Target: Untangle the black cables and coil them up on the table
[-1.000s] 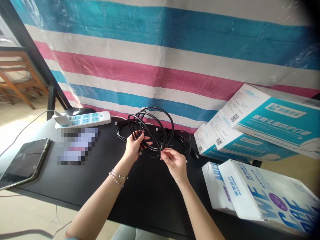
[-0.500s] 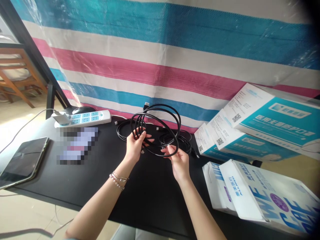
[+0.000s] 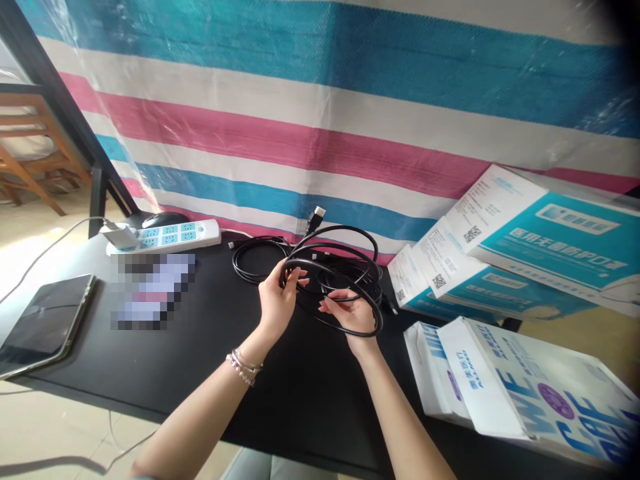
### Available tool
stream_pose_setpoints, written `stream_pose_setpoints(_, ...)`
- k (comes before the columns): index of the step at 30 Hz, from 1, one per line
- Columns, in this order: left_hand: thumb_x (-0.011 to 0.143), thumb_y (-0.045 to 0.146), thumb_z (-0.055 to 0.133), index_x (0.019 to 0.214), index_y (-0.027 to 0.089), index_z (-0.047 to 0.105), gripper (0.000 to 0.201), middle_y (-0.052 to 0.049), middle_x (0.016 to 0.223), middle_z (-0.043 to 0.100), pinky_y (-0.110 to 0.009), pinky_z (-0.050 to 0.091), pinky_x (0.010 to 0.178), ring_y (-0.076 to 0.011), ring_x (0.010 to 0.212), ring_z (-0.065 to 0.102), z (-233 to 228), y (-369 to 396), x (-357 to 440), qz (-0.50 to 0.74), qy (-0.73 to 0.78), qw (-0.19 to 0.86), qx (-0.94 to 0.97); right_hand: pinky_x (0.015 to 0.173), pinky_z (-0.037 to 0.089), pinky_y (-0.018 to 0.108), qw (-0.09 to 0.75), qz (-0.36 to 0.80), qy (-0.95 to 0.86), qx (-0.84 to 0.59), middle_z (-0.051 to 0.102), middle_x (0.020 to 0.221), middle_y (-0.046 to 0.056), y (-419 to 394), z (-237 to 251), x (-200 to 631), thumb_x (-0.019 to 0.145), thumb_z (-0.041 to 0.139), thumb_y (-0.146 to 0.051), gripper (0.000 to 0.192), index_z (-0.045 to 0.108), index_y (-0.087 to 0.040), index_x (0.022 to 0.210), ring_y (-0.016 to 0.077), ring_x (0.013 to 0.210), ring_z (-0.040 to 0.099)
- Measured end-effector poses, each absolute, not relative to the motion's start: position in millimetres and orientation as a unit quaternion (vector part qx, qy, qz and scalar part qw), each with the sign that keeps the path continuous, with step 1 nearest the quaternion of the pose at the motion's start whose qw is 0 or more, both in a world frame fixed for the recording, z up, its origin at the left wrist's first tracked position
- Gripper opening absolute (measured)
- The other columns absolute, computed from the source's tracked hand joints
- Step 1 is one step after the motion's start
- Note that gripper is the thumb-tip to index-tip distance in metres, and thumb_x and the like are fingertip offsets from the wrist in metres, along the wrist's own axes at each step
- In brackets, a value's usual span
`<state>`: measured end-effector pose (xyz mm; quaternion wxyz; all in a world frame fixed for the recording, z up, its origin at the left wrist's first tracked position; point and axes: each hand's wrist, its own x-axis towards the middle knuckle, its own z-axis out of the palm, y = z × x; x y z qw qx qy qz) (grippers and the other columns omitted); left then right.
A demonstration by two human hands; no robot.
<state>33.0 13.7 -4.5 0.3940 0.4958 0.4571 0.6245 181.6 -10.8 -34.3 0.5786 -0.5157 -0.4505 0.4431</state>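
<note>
A black cable [image 3: 345, 257] is coiled in several loops above the black table [image 3: 210, 360]. My left hand [image 3: 278, 300] pinches the loops at their left side, with bracelets on its wrist. My right hand [image 3: 353, 313] sits inside the loops and grips the lower right strand. The cable's plug end [image 3: 316, 217] sticks up behind the coil. More black cable [image 3: 255, 257] lies flat on the table behind my hands.
A white power strip [image 3: 165, 237] with a charger and a black mouse [image 3: 164, 219] lie at the back left. A tablet [image 3: 45, 323] rests at the left edge. Blue-and-white boxes [image 3: 540, 233] and white bags [image 3: 520, 387] fill the right side. A striped tarp [image 3: 320, 127] hangs behind.
The coil has tipped from upright to lying flatter and has spread to the right. My right hand has moved up into the loops, and the plug end has risen behind them.
</note>
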Motion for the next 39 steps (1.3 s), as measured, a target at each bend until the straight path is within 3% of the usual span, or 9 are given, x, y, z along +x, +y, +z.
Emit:
stream_pose_setpoints(17, 0.078, 0.04, 0.056, 0.089, 0.015, 0.058, 0.027, -0.007, 0.079, 0.07, -0.022, 0.053, 0.053, -0.0197, 0.066, 0.069, -7.7, 15.3, 33.0, 0.617, 0.461, 0.41, 0.489, 0.062, 0.056, 0.033, 0.546, 0.435, -0.507, -0.506, 0.07, 0.064, 0.006, -7.8, -36.4, 189.5, 0.063, 0.072, -0.041, 0.03, 0.06, -0.016, 0.075, 0.023, 0.06, 0.07)
stream_pose_setpoints(39, 0.078, 0.04, 0.056, 0.088, 0.014, 0.057, 0.027, -0.007, 0.079, 0.069, -0.02, 0.051, 0.052, -0.0198, 0.065, 0.069, -6.7, 14.9, 33.1, 0.614, 0.455, 0.42, 0.489, 0.061, 0.055, 0.031, 0.537, 0.434, -0.506, -0.517, 0.069, 0.062, 0.004, -9.0, -32.5, 189.5, 0.064, 0.073, -0.036, 0.028, 0.059, -0.017, 0.078, 0.0209, 0.058, 0.069)
